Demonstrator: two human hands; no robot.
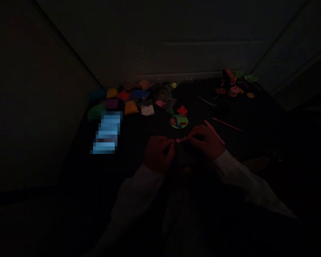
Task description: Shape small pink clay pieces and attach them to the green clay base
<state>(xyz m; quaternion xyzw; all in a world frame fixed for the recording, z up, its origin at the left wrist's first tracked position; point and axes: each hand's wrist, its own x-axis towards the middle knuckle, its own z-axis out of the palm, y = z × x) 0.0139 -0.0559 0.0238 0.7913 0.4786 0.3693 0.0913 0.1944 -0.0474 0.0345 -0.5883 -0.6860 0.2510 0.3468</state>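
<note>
In dim light, a small pink piece of modelling clay (179, 140) spans the gap between my two hands over the dark table. My left hand (159, 151) pinches its left end, the fingers curled and closed. At the other end, the thumb and fingertips of my right hand (206, 142) are closed on it. Just beyond lies a round green clay disc (184, 124) with blue and red details, and a red-capped clay mushroom (182, 110) stands at its far edge. A pink flat clay tool (212, 129) lies right beside my right hand, partly hidden by it.
A lit phone screen (107, 134), pixelated, is at the left. Behind it are several bags of coloured clay, including an orange bag (131, 107) and a white one (147, 109). Scissors (207, 102), a thin pink stick (227, 124) and finished clay figures (234, 91) lie right.
</note>
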